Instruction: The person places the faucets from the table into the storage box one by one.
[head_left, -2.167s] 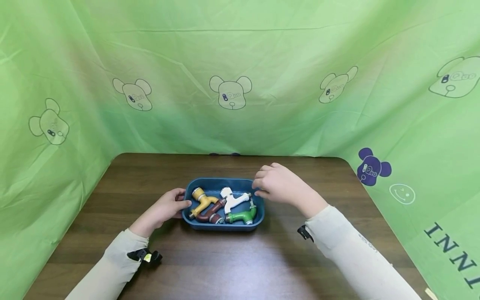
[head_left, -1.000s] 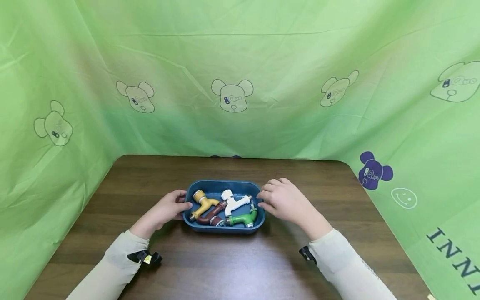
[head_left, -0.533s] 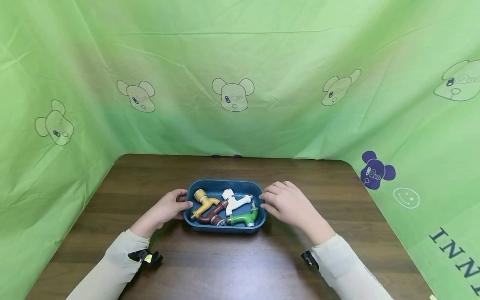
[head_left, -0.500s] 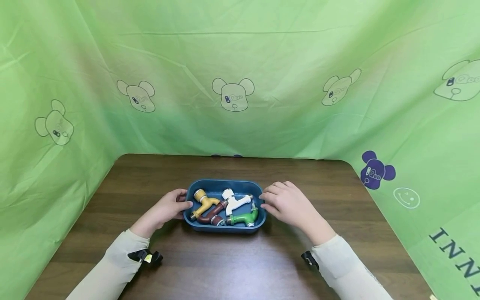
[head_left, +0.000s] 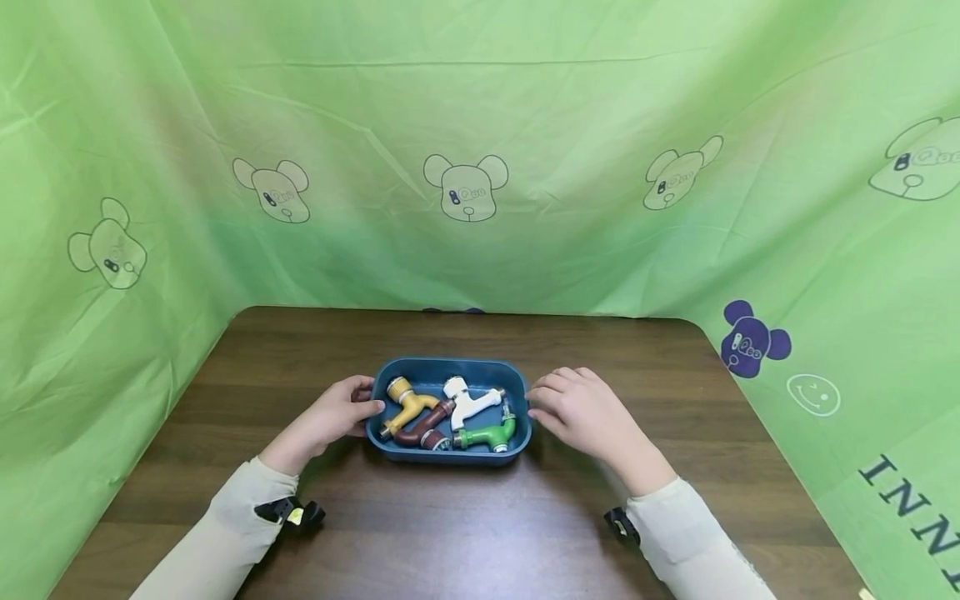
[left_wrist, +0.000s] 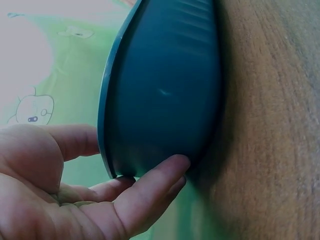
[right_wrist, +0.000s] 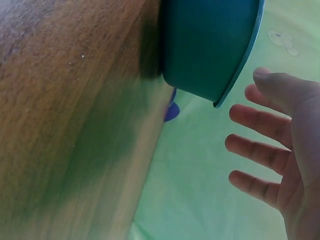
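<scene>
A blue oval-ended plastic tray [head_left: 448, 457] stands on the wooden table with several taps in it. A yellow tap [head_left: 411, 405] lies at its left, a dark red tap [head_left: 424, 427] beside it, a white tap [head_left: 471, 403] toward the back right, and a green tap [head_left: 487, 435] at the front right. My left hand [head_left: 336, 417] holds the tray's left end, thumb at the rim and fingers against the outer wall, as the left wrist view shows. Just off the right end, my right hand [head_left: 581, 415] hovers with relaxed fingers; the right wrist view shows a gap between fingertips and tray.
The brown wooden table [head_left: 442, 533] has rounded far corners. Green cloth [head_left: 465, 100] printed with bear heads hangs behind it and along both sides. Each wrist wears a black strap with a small camera, such as the left wrist camera [head_left: 300, 512].
My right hand has drawn back to the right and nearer me, from over the tray's right end to just beside it. The left hand, tray and taps stay as they were.
</scene>
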